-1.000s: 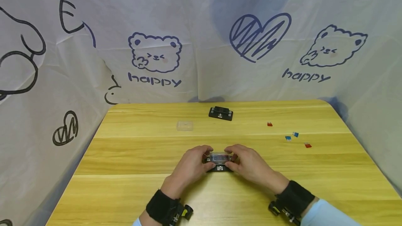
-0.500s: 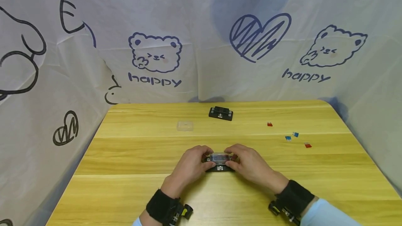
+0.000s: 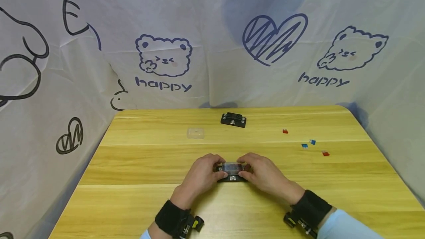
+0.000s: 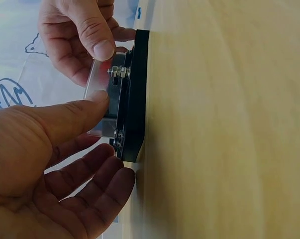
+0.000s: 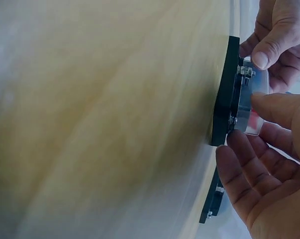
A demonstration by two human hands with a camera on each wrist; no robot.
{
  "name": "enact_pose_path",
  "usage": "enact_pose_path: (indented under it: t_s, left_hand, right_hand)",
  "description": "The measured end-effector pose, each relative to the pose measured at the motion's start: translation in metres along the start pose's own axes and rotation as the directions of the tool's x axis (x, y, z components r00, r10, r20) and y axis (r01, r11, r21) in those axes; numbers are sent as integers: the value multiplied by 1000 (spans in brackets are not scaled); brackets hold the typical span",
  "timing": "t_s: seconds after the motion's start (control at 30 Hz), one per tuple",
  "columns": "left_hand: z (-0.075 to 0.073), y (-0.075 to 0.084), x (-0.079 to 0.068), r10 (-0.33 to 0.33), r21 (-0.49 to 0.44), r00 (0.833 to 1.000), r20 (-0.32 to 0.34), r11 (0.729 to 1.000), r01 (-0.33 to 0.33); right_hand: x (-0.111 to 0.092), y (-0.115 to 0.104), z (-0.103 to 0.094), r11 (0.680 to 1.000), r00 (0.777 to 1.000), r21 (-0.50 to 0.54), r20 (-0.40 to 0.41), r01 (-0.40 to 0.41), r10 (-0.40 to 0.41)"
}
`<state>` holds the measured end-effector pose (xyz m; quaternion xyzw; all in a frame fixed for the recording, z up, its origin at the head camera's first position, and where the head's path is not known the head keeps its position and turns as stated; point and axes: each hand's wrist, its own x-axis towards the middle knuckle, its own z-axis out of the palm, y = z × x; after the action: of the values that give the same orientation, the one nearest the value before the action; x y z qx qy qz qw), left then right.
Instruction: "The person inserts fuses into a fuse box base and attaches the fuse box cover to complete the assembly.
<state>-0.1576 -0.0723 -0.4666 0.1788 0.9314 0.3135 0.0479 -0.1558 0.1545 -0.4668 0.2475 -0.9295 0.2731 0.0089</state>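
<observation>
A black fuse block (image 3: pixel 225 180) lies on the table in front of me, metal studs and nuts along it. Over its middle sits a clear plastic cover (image 3: pixel 232 168), and something red shows through it in both wrist views. With thumb and fingers my left hand (image 3: pixel 202 170) pinches the cover's left end. My right hand (image 3: pixel 263 172) holds the right end the same way. In the left wrist view, the left thumb presses the near face of the cover (image 4: pixel 92 82), while the lower fingers extend beside the black base (image 4: pixel 137 99). Whether the cover is fully seated cannot be told.
Farther back on the wooden table (image 3: pixel 149 165) lies a second fuse block (image 3: pixel 233 120) without a cover. Left of it is another clear cover (image 3: pixel 195 133). Several blade fuses lie to the right, among them a red fuse (image 3: pixel 325 153) and a blue fuse (image 3: pixel 304 146).
The clear cover sits very slightly lower between the fingers than before. Both hands have hardly moved, and the other things lie as they did.
</observation>
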Motion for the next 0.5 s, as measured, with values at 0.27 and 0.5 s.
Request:
enact_pose_path:
  t_s: [0.27,0.5]
  left_hand:
    - [1,-1,0,-1,-1,1000,1,1000,1]
    - [0,0,0,-25,3,1000,18,1000,25]
  right_hand:
    - [0,-1,0,1000,1000,0,9,-3,3]
    - [1,-1,1,999,999,-16,28,-36,36]
